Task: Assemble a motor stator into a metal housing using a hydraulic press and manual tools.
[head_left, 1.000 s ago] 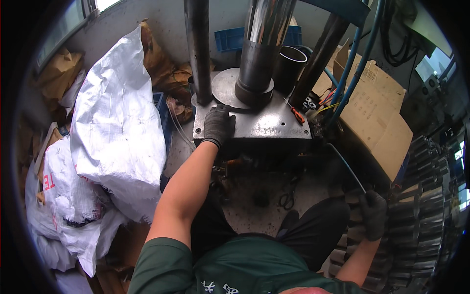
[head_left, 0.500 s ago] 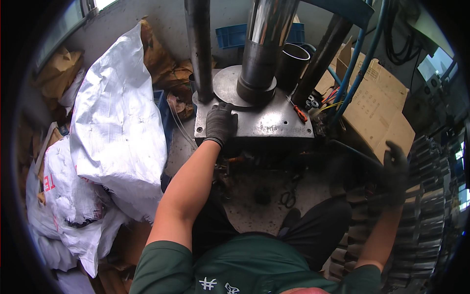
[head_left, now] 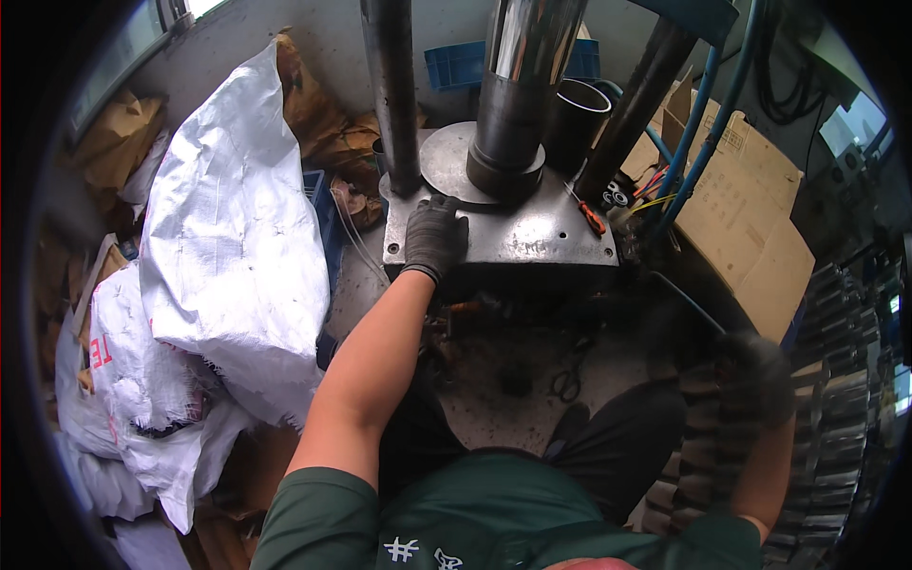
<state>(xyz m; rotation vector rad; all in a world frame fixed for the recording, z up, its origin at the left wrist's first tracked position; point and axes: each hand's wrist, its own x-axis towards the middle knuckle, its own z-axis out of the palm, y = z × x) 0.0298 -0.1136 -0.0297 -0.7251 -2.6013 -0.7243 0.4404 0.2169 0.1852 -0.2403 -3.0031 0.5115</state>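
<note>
My left hand (head_left: 434,236), in a dark glove, rests flat on the front left of a steel press plate (head_left: 532,237). A thick shiny ram (head_left: 518,85) stands on a round disc (head_left: 446,161) behind it. My right hand (head_left: 757,375), also gloved and blurred by motion, grips the top of a dark ribbed stack of metal pieces (head_left: 708,456) beside my right knee. Whether the stack is off the ground is unclear.
White woven sacks (head_left: 228,247) fill the left side, with crumpled brown paper behind. A cardboard box (head_left: 741,209) and blue hoses (head_left: 698,123) stand right of the press. More ribbed metal stacks (head_left: 841,427) line the right edge. Scissors (head_left: 568,380) lie on the floor; a black cylinder (head_left: 575,119) sits behind the plate.
My right hand rose from the stacks at the right, then swung inward and now grips a ribbed stack. My left hand has stayed on the plate.
</note>
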